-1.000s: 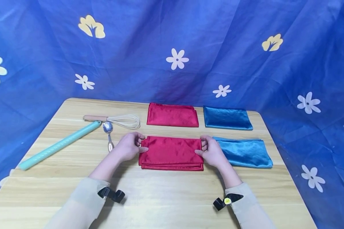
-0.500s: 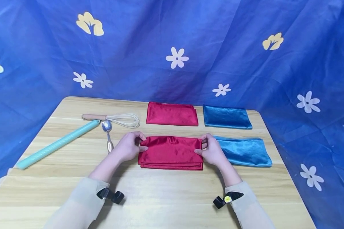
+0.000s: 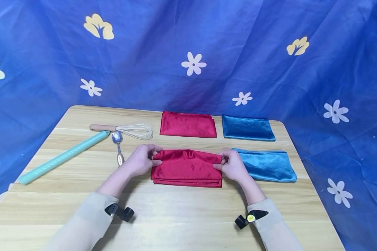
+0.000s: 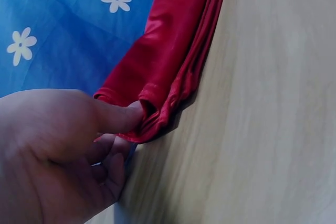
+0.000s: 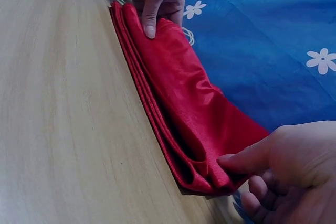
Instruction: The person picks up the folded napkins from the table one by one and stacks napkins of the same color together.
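Note:
A folded red satin cloth (image 3: 188, 169) lies on the table in front of me, its layers stacked along the near edge. My left hand (image 3: 142, 160) pinches its left end, thumb on top and fingers curled at the far side. At the right end, my right hand (image 3: 232, 164) pinches it in the same way. The left wrist view shows the left thumb (image 4: 123, 116) pressing the cloth's folded end. In the right wrist view the red cloth (image 5: 173, 77) has several layers, with a small buckle along its far edge.
Behind lie a second folded red cloth (image 3: 188, 125) and a dark blue cloth (image 3: 248, 128). A lighter blue cloth (image 3: 268, 166) sits beside my right hand. To the left are a whisk (image 3: 135, 130), a spoon (image 3: 117, 143) and a turquoise rod (image 3: 64, 157). A blue curtain (image 3: 150, 62) hangs behind the table.
Both hands stay at the ends of the red cloth. A small raised wrinkle has formed at the middle of its far edge, which lay flat one second ago.

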A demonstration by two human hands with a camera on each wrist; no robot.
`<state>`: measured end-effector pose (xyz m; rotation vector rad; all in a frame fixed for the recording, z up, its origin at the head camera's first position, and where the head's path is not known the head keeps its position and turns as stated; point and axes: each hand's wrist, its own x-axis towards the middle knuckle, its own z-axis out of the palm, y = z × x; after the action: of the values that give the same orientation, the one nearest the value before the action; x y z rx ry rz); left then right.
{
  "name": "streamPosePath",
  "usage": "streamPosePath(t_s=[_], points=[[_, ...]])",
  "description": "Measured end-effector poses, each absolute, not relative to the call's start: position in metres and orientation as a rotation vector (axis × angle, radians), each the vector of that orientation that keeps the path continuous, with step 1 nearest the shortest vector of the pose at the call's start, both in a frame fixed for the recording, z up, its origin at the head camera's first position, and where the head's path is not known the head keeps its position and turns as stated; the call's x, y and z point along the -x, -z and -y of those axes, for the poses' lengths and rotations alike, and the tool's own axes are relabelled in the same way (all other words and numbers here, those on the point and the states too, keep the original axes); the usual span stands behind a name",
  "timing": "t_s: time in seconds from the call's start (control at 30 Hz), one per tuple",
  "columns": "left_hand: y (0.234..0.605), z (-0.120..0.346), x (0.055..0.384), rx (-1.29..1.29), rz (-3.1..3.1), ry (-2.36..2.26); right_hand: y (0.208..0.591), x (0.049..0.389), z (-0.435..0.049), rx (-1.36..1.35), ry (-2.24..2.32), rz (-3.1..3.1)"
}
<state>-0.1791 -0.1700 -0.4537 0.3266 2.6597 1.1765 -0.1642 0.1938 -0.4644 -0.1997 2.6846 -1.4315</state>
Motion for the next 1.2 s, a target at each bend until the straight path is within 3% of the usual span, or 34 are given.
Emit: streamPosePath(t_s=[0.23, 0.6, 0.97, 1.2], points=[[0.451, 0.172, 0.179, -0.443, -2.642, -1.084, 0.461, 0.161, -0.195, 0.298, 1.439, -2.673], [0.450, 0.178, 0.170, -0.646, -2.642, -1.177, 0.460, 0.161, -0.203, 0.207, 1.665, -2.422], [0.447, 0.178, 0.164, -0.444, -2.499, -1.386, 0.457, 0.159, -0.210, 0.028, 1.669, -2.306], [0.448, 0.180, 0.164, -0.361, -2.440, -1.463, 0.456, 0.153, -0.211, 0.101, 1.750, -2.163]])
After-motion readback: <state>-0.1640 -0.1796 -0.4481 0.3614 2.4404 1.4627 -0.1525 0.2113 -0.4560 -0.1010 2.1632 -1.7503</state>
